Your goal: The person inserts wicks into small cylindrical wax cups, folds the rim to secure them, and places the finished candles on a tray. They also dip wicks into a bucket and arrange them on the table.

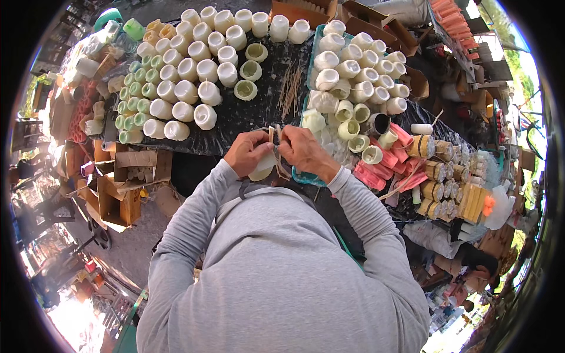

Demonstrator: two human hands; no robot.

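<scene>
At the near edge of the table, my left hand point(249, 155) is closed round a pale, cup-shaped wax-like piece point(262, 169), mostly hidden under the fingers. A flat, pale strip point(271, 135) stands up beside its thumb. Close on its right, my right hand point(305, 150) pinches thin tan strands point(279, 136) that hang down between the two hands. Beyond the hands lies a bunch of thin wooden sticks point(290, 91). Rows of white, rounded wax-like cups point(207, 70) stand at the left, with pale green ones point(245, 90) beside them.
A teal tray point(310, 67) at the right bears more white cups point(348, 69). Pink pieces point(379, 170) and tan cylindrical bundles point(432, 170) lie near right. Black sheeting point(235, 117) covers the table. Cardboard boxes point(118, 200) stand below its left side.
</scene>
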